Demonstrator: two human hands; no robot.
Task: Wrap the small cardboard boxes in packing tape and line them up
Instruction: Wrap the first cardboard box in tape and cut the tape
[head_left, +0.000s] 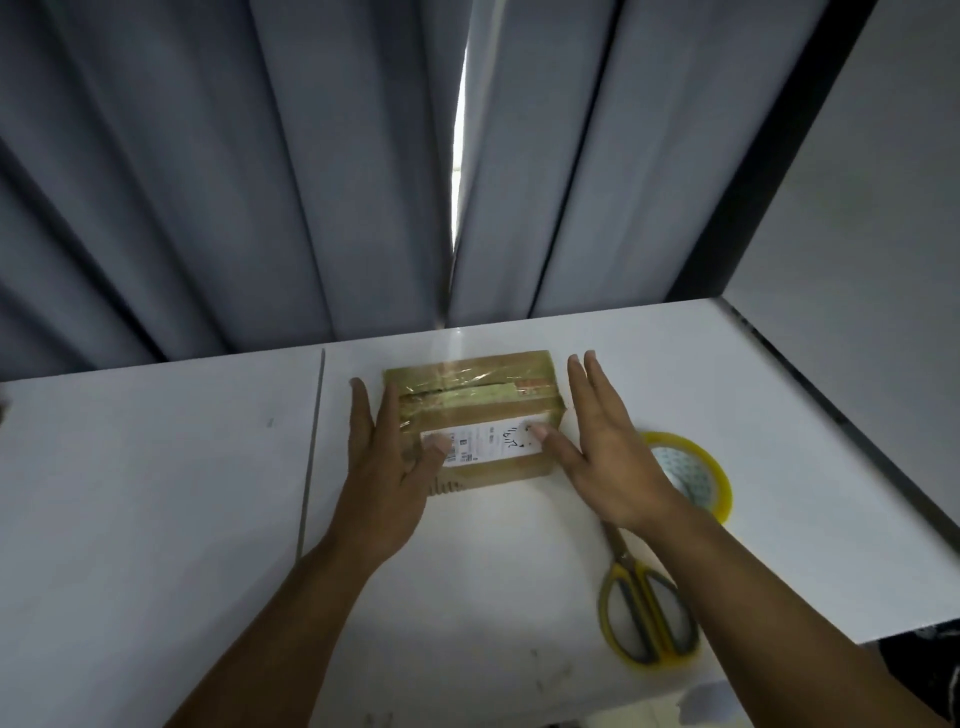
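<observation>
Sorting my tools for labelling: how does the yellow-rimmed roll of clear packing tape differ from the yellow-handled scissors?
The yellow-rimmed tape roll is a ring lying farther away, beside the right hand; the yellow-handled scissors are long, closed and nearer, blades under that wrist. Both are yellow and lie on the white table.

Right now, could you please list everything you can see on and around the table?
box: one, brown, taped, white label, centre of table.
tape roll: one, yellowish, right of the box, partly behind the right hand.
scissors: one pair, yellow and grey, near the right forearm.
table: one, white.
curtains: grey, behind the table.
left hand: one, at the box's left side, thumb on label.
right hand: one, at the box's right side, thumb on label.
</observation>
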